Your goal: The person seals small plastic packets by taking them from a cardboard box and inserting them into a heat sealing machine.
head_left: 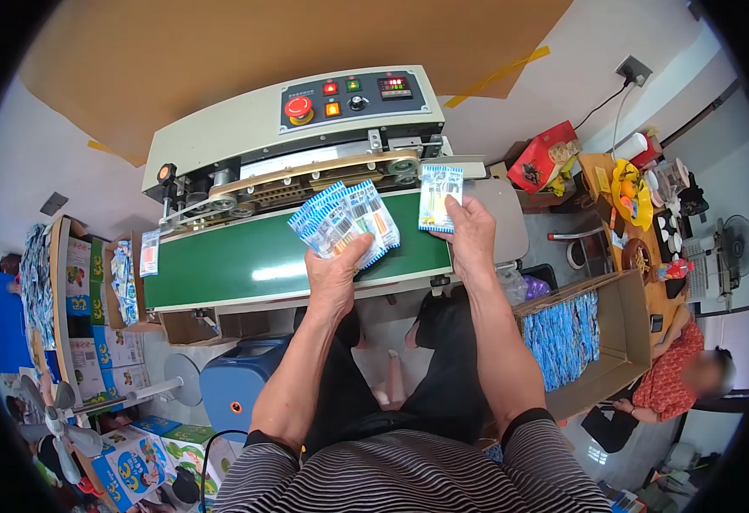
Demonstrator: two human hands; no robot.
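Observation:
My left hand (337,272) is closed on a fanned bunch of small blue-and-white packets (344,218), held over the green conveyor belt (220,274). In my right hand (472,231) is a single packet (439,198) of the same kind, pinched at its lower right edge near the right end of the band sealing machine (297,128). Another packet (149,252) sits at the belt's far left end. The drive band (314,173) of the sealer runs just above the belt, behind both hands.
Cardboard boxes of packets stand at right (626,321) and left (122,282). A blue stool-like case (242,385) is by my left leg. A seated person (669,368) in red is at a wooden table on the right. A fan (62,427) stands lower left.

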